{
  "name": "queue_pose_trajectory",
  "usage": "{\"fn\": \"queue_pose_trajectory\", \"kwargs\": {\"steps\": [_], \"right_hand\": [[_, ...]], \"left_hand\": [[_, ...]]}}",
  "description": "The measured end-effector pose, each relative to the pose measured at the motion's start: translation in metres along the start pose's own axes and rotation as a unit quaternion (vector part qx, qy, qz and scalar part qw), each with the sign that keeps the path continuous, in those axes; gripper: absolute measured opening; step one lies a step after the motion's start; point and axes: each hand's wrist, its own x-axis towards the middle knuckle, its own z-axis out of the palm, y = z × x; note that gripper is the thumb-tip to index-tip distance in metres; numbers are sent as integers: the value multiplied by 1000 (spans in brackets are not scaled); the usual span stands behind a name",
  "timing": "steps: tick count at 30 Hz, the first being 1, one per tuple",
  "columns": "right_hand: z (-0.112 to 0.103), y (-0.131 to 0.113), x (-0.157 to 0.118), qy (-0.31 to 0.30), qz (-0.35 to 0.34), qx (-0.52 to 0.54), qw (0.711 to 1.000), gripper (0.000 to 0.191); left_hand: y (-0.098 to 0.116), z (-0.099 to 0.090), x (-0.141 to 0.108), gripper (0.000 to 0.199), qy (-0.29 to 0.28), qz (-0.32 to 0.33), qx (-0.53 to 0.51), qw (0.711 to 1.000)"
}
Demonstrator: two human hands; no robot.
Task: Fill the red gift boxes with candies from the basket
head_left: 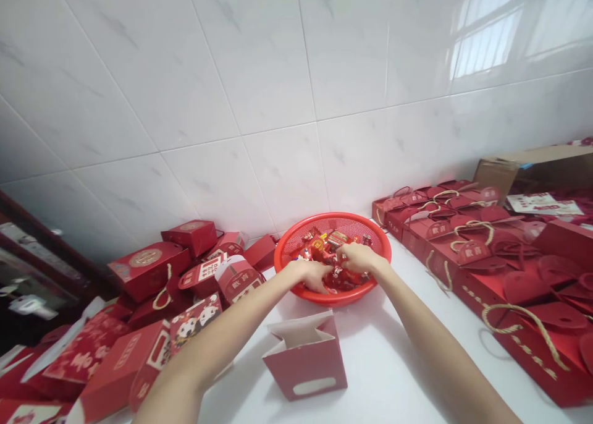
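Both hands reach into a round red plastic basket (382,238) holding wrapped candies (337,238). My left hand (315,274) is at the basket's left front, its fingers bent down over the sweets. On the right side, my right hand (356,258) has its fingertips among the wrappers. What either hand grips, if anything, is hidden. A small red paper box (308,365) with an open top and a white oval on its front stands upright on the white table (389,362), just in front of the basket.
Closed red boxes with rope handles (467,251) stand in rows at the right. A cardboard box (498,173) is behind them. Red boxes and packets (148,263) lie piled at the left. A tiled wall (278,102) rises behind the basket.
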Motion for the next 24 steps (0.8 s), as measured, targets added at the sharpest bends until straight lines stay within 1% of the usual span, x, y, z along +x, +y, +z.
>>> {"fn": "queue_pose_trajectory", "kwargs": {"steps": [3,5,6,7,10,11,12,15,17,19,21,22,24], "right_hand": [[-4,11,2,9,12,21,1000,24],[-5,18,3,13,14,33,999,23],[-5,20,4,19,14,42,999,23],[-4,22,5,27,14,55,998,22],[-2,25,6,52,21,101,993,21],[0,25,7,58,23,115,991,20],[1,25,7,64,24,127,990,18],[4,26,9,100,22,163,981,15],[6,29,11,138,31,177,974,13],[7,31,12,167,47,182,968,11],[8,33,14,180,62,189,963,10],[8,33,15,183,63,193,962,10],[8,33,16,190,58,204,959,8]], "left_hand": [[5,9,12,80,11,-13,29,999],[7,13,17,81,15,-20,54,998],[7,15,19,77,19,-15,55,998],[6,17,21,69,23,-6,46,999],[2,19,24,28,14,24,-9,1000],[1,18,25,17,9,28,-23,999],[-1,17,25,10,6,32,-34,999],[-7,11,23,9,22,52,-56,997],[-12,8,20,10,45,61,-111,991],[-17,6,16,15,73,70,-214,972],[-20,5,11,18,108,89,-317,938],[-20,4,9,18,128,102,-349,923],[-20,4,5,17,174,125,-378,901]]}}
